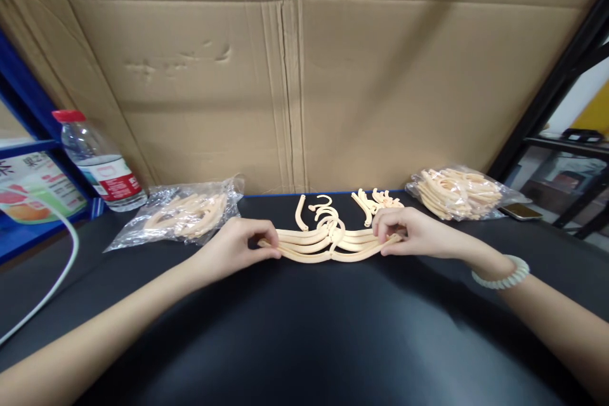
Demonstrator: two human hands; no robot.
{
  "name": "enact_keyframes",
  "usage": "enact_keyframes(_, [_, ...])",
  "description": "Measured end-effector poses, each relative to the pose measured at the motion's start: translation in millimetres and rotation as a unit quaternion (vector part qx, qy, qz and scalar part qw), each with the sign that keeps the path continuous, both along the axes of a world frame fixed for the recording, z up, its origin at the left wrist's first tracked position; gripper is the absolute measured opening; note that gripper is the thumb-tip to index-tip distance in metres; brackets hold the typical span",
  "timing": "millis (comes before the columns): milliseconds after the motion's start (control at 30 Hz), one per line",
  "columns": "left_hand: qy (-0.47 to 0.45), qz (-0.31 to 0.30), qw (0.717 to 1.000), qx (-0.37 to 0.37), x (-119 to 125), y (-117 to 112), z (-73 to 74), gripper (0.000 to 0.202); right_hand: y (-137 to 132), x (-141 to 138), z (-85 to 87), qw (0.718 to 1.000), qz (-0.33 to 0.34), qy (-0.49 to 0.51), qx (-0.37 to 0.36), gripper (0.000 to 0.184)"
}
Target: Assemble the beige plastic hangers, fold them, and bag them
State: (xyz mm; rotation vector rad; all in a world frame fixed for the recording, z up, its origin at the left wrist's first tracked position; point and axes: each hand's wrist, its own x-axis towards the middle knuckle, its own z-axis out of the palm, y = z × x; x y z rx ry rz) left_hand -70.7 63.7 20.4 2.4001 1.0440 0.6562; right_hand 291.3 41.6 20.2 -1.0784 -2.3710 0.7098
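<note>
A beige plastic clothes hanger [309, 259], its two arms spread wide, is pinched at both ends between my hands. My left hand [238, 242] grips its left tip with thumb and fingers, and my right hand [413, 233] grips the right tip. Directly behind lie several similar hangers [304, 238] in a row, their hooks [328, 217] overlapping near the middle. Whether my fingers also touch those hangers, I cannot tell. Past them are a loose hanger arm [301, 212], loose hooks [324, 199] and a small pile of hanger pieces [373, 203].
Clear plastic bags of beige parts lie at left [185, 212] and right [457, 192]. A water bottle [104, 168] leans at far left near a white cable [71, 260]. Cardboard [214, 76] walls off the back of the black table [304, 330]. A phone [522, 211] rests by the right bag.
</note>
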Motion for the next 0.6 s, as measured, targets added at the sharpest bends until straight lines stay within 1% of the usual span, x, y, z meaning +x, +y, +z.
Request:
enact_keyframes(67, [0.053,-0.028,0.994,0.095,0.5,-1.1,-4.0,0.012,2.0,1.1,-1.2,0.999,0.004,-0.015,0.029,0.014])
enact_keyframes(100, [0.066,-0.041,0.989,0.129,0.6,-1.3,-5.7,0.011,2.8,1.6,-2.0,0.999,0.003,-0.02,0.033,0.015])
enact_keyframes(200, [0.079,-0.081,0.975,0.189,0.0,-0.6,-9.5,0.01,3.6,2.1,-4.6,0.999,0.011,-0.024,0.026,0.016])
enact_keyframes(367, [0.095,-0.103,0.963,0.229,-0.3,-0.7,-12.0,0.006,2.3,0.5,-7.0,0.999,0.011,-0.033,0.033,0.017])
enact_keyframes(500, [0.108,-0.115,0.956,0.246,1.9,-3.2,-10.5,0.009,2.6,0.4,-5.5,0.998,0.001,-0.048,0.049,0.015])
enact_keyframes(600, [0.118,-0.118,0.952,0.257,2.7,-4.3,-8.8,0.01,2.8,0.1,-3.7,0.997,0.008,-0.058,0.046,0.017])
